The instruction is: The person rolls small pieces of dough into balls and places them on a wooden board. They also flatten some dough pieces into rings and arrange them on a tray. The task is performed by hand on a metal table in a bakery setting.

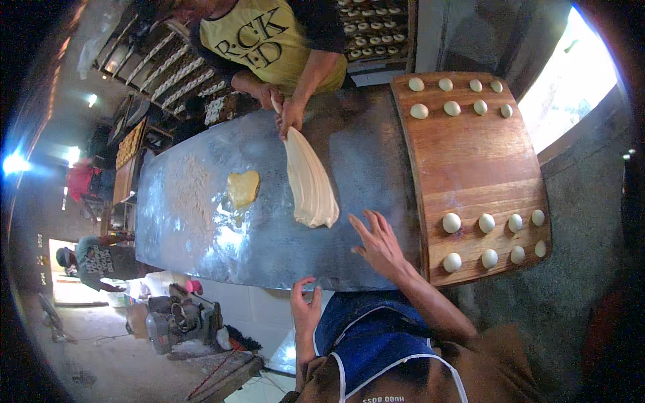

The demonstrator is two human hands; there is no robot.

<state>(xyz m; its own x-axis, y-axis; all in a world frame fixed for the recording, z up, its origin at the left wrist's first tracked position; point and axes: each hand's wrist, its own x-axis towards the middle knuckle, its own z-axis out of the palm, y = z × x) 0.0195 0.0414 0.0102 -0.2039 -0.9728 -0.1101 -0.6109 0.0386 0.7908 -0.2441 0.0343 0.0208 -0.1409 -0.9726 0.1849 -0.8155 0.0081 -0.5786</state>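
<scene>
Over the grey metal table (269, 258), my right hand (381, 248) has its fingers spread and holds nothing. Close to its fingertips, but apart from them, is the lower end of a long, folded strip of pale dough (312, 181). A co-worker across the table grips the dough's upper end with both hands (287, 115). My left hand (306, 309) is at the table's near edge, thumb and fingers apart, with nothing in it. A yellow patch of soft fat or batter (242, 189) lies left of the dough.
A wooden board (474, 154) on the right end bears several round dough balls in rows at its far and near sides. Flour (189, 185) dusts the table's left part. Racks of shaped dough (376, 30) stand behind the co-worker. Another person (97, 262) is farther left.
</scene>
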